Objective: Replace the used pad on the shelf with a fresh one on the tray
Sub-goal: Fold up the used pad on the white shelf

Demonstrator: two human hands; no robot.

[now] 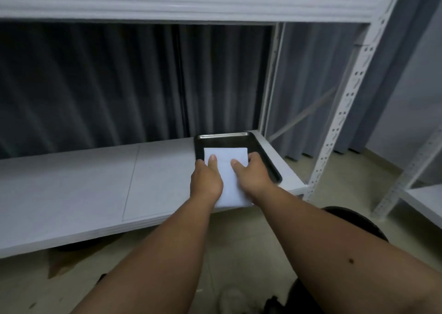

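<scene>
A white rectangular pad (226, 156) lies lengthwise over the dark metal tray (260, 144) at the right end of the lower shelf (95, 182). Its near end sticks out past the tray and the shelf's front edge. My left hand (205, 178) holds the pad's left side with the thumb on top. My right hand (252, 172) holds its right side, thumb on top and fingers around the edge. The fingers beneath the pad are hidden.
The white shelf board stretches to the left. An upper shelf beam (191, 3) crosses overhead. A perforated white upright (346, 108) stands to the right of the tray. Grey curtains (119, 86) hang behind. A dark round object (354, 220) sits on the floor below my right arm.
</scene>
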